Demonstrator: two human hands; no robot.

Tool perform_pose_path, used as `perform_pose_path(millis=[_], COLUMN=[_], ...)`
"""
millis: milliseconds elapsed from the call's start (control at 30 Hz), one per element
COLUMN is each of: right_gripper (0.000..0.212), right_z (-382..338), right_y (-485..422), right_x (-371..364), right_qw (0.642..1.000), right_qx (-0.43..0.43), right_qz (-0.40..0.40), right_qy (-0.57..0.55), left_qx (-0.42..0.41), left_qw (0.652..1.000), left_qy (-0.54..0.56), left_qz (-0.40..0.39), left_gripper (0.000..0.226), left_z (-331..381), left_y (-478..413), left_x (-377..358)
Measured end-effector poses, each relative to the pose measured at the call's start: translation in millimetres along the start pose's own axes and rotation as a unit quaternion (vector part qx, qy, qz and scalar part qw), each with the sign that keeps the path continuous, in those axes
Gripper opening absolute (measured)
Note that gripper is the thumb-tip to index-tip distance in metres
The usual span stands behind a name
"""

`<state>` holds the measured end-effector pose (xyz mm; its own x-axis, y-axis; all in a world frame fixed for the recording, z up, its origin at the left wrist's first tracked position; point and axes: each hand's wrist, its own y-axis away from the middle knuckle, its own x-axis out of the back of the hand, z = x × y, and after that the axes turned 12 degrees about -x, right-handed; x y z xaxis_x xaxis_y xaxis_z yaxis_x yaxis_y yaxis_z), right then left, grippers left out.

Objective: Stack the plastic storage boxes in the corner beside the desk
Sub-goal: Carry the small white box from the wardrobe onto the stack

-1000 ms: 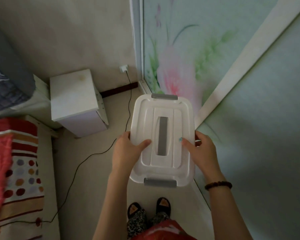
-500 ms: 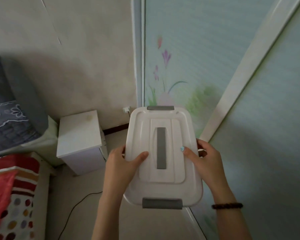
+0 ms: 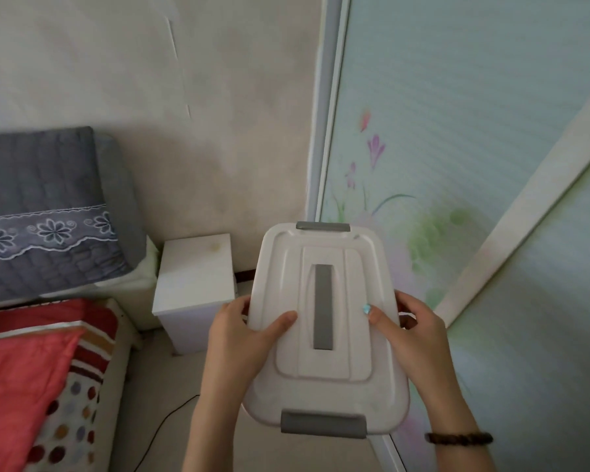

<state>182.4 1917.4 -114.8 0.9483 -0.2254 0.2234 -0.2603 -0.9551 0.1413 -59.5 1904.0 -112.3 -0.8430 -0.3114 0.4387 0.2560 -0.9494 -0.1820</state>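
— What do we have in our grip?

— Our left hand (image 3: 239,338) is clamped on the left long edge of the white storage box (image 3: 351,335), with the thumb flat on the lid and the fingers wrapped round the side. Our right hand (image 3: 413,332) mirrors it on the right edge. Both are closed on the box.

— Where is the box?

— We hold it in the air before us, lid up, its length running from twelve to six o'clock. A grey handle strip (image 3: 323,306) lies along the lid's middle. There is one grey latch (image 3: 323,424) at the six o'clock end and a far latch (image 3: 322,226) at twelve.

— And around us?

— We see a beaded bracelet (image 3: 458,437) on our right wrist. At ten o'clock from the box, lower down, a small white cabinet (image 3: 195,277) stands against the wall (image 3: 150,97). A dark cable (image 3: 164,424) lies on the floor at seven. Out at nine sits a grey pillow (image 3: 48,206), with a red blanket (image 3: 21,376) below it. From twelve to three runs a sliding door (image 3: 440,165) painted with flowers.
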Motion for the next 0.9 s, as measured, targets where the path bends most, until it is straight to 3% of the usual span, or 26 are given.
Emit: perform_pose_path(millis=[300,467,667,900], right_gripper=[0.043,0.031,0.054,0.044], right_z=[-14,-32,-44,-46], right_y=[1,-9,-10,27], right_x=[-68,-113,-164,-205], right_qw=[0.995,0.982,0.951,0.890], right_qx=[0.005,0.042,0.059,0.085], right_qz=[-0.092,-0.177,-0.291,-0.435], right_qy=[0.041,0.059,0.084,0.106], left_qx=[0.054,0.079,0.115,0.194], left_qw=[0.994,0.980,0.947,0.889], left_qy=[-0.008,-0.021,-0.063,-0.109], left_qz=[0.095,0.180,0.293,0.401], left_gripper=[0.059,0.059,0.047,0.052], left_z=[-33,-44,-45,-46], left_y=[13,26,58,130], left_x=[57,87,118,132])
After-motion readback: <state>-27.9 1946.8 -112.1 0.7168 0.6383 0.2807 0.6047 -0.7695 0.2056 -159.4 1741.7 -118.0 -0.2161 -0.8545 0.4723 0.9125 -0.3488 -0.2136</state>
